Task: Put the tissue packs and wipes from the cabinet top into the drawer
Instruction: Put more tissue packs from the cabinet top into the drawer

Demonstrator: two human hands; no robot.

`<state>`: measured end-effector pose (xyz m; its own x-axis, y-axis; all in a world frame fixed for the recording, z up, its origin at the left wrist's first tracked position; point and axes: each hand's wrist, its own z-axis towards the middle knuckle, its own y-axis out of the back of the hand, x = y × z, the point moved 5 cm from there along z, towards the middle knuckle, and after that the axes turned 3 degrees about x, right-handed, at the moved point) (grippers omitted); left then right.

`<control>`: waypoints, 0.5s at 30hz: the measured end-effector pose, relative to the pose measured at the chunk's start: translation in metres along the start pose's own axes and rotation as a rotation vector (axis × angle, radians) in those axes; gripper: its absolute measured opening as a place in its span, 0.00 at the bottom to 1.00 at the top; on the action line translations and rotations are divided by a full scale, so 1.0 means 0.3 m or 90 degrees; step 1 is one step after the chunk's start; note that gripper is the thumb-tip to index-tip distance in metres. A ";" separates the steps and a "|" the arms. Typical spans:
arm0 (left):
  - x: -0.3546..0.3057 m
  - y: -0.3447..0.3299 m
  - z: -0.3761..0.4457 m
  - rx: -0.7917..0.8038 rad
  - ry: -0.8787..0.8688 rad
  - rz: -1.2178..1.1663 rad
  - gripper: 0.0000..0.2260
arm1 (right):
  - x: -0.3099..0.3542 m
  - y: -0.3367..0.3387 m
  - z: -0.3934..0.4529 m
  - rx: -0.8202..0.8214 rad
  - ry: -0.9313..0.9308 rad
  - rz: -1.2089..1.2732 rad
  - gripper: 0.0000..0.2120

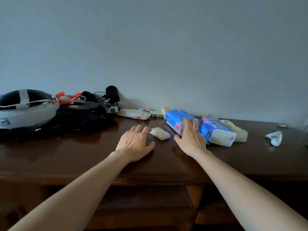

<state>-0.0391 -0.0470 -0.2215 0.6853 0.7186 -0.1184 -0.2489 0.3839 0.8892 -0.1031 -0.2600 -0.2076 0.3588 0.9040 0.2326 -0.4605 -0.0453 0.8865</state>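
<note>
On the dark wooden cabinet top (pixel 83 155) lie two large blue and white tissue packs (pixel 176 120) (pixel 216 132), side by side at the right. A small pale pocket tissue pack (pixel 160 133) lies between my hands. A flat wipes pack (pixel 134 114) rests near the wall. My left hand (pixel 135 142) hovers palm down, fingers apart, just left of the small pack. My right hand (pixel 190 138) is open, its fingers against the near end of the left large pack. Below the front edge an open drawer (pixel 146 204) shows, dark inside.
A white and black headset (pixel 26 109) sits on a black bag (pixel 80 117) with cables and a microphone at the left. A yellowish pack (pixel 238 130) lies behind the right tissue pack. A crumpled white tube (pixel 275 137) rests at the far right. The wall stands close behind.
</note>
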 end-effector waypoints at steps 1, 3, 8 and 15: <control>-0.006 -0.016 0.032 0.008 -0.005 -0.008 0.29 | -0.006 -0.014 0.037 -0.017 -0.026 0.000 0.36; -0.017 -0.051 0.090 0.030 -0.020 -0.024 0.32 | -0.016 -0.037 0.101 -0.047 -0.076 0.008 0.39; -0.035 -0.134 0.207 0.112 -0.015 -0.047 0.34 | -0.037 -0.032 0.263 -0.094 -0.133 -0.142 0.43; -0.024 -0.134 0.225 0.100 0.011 -0.084 0.22 | -0.061 -0.087 0.292 0.002 -0.136 -0.170 0.38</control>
<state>0.0122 -0.1070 -0.2266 0.6931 0.6783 -0.2440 -0.0474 0.3807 0.9235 -0.0264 -0.3126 -0.1999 0.6282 0.7748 0.0708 -0.3256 0.1792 0.9284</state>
